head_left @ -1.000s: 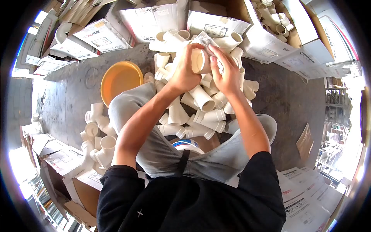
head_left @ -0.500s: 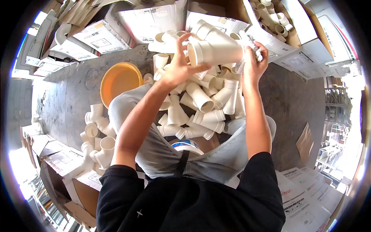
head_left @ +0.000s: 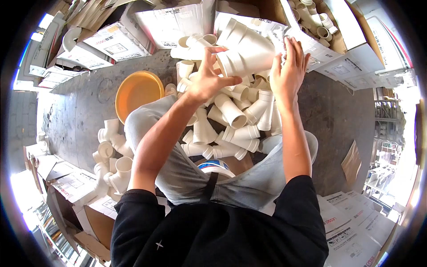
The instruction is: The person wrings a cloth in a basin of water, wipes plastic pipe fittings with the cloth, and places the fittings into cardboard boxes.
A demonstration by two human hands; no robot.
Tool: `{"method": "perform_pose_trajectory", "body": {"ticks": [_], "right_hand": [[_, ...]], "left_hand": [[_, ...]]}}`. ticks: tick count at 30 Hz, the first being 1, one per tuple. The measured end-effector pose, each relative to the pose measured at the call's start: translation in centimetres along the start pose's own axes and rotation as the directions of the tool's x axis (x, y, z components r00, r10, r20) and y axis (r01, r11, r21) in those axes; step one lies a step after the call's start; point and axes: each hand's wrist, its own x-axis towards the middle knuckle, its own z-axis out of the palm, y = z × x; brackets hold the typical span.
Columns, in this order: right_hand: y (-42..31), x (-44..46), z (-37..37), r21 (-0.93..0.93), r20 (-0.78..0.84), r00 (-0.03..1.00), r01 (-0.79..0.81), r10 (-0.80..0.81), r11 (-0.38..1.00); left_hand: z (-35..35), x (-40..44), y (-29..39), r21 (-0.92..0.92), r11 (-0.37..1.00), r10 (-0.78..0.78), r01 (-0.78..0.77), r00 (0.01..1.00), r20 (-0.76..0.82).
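Observation:
A large white branched pipe fitting [head_left: 251, 51] is held up between my hands, above a heap of white fittings [head_left: 231, 111]. My left hand [head_left: 210, 76] grips its left end, thumb below and fingers curled over the rim. At the fitting's right end, my right hand [head_left: 290, 66] presses a crumpled whitish cloth [head_left: 279, 40] against it, the cloth partly hidden behind the fingers. The heap lies on the floor between my bent legs.
An orange basin [head_left: 139, 95] stands left of the heap. White cartons [head_left: 175, 26] line the far side, and a carton at the upper right [head_left: 336, 42] holds fittings. More fittings [head_left: 120, 173] lie at the left. Cardboard [head_left: 351, 164] rests on the floor at the right.
The fitting was first end-on between both hands, then was turned sideways with its branch up. My right hand moved right with the cloth, and its fingers have since straightened against the fitting's end.

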Motion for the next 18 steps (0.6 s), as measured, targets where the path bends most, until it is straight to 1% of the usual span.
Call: {"method": "perform_pose_trajectory", "body": {"ticks": [1, 4, 5, 6, 8, 9, 10, 12, 14, 15, 16, 18], "right_hand": [[-0.5, -0.1, 0.2, -0.029, -0.028, 1.0, 0.0, -0.001, 1.0], [-0.9, -0.2, 0.5, 0.063, -0.004, 1.0, 0.0, 0.001, 0.998], [-1.5, -0.4, 0.6, 0.128, 0.022, 0.999, -0.027, 0.025, 0.991], [-2.3, -0.6, 0.7, 0.19, 0.049, 0.998, -0.055, 0.047, 0.98], [-3.2, -0.8, 1.0, 0.376, 0.059, 0.994, -0.103, 0.087, 0.921], [-3.5, -1.0, 1.5, 0.375, 0.014, 1.0, -0.029, 0.026, 0.927], [-3.6, -1.1, 1.7, 0.367, 0.015, 1.0, 0.015, -0.022, 0.93], [-3.5, -0.7, 1.5, 0.473, 0.108, 0.99, 0.03, -0.092, 0.881], [-3.8, -0.5, 1.3, 0.506, 0.126, 0.968, 0.127, -0.218, 0.853], [-4.3, -0.3, 1.1, 0.52, 0.161, 0.934, 0.195, -0.32, 0.832], [-5.1, -0.8, 1.2, 0.503, 0.195, 0.893, 0.264, -0.406, 0.823], [-5.5, -1.4, 1.4, 0.451, 0.167, 0.891, 0.311, -0.421, 0.836]], "left_hand": [[0.2, 0.0, 0.0, 0.025, 1.0, 0.003, -0.003, 1.0, 0.001], [0.2, 0.2, -1.5, 0.071, 0.991, 0.108, -0.111, 0.993, 0.052], [0.0, 0.4, -2.0, 0.305, 0.938, 0.142, -0.166, 0.985, 0.097], [0.1, 0.2, -2.3, 0.295, 0.943, 0.131, -0.153, 0.987, 0.094], [0.6, 0.0, -3.0, 0.252, 0.961, 0.098, -0.117, 0.992, 0.085], [0.8, -0.2, -3.2, 0.219, 0.971, 0.076, -0.092, 0.994, 0.08], [1.0, -0.3, -3.5, 0.186, 0.98, 0.055, -0.068, 0.996, 0.075], [1.0, -0.5, -3.6, 0.099, 0.995, -0.024, 0.019, 0.998, 0.055], [0.8, -0.4, -4.0, 0.081, 0.997, 0.016, -0.018, 1.0, 0.025], [0.8, -0.3, -4.4, 0.072, 0.997, 0.036, -0.037, 0.999, 0.01], [0.5, 0.0, -4.7, 0.086, 0.991, 0.103, -0.103, 0.995, 0.009], [0.3, 0.4, -4.7, 0.114, 0.966, 0.232, -0.231, 0.973, 0.008]]}}
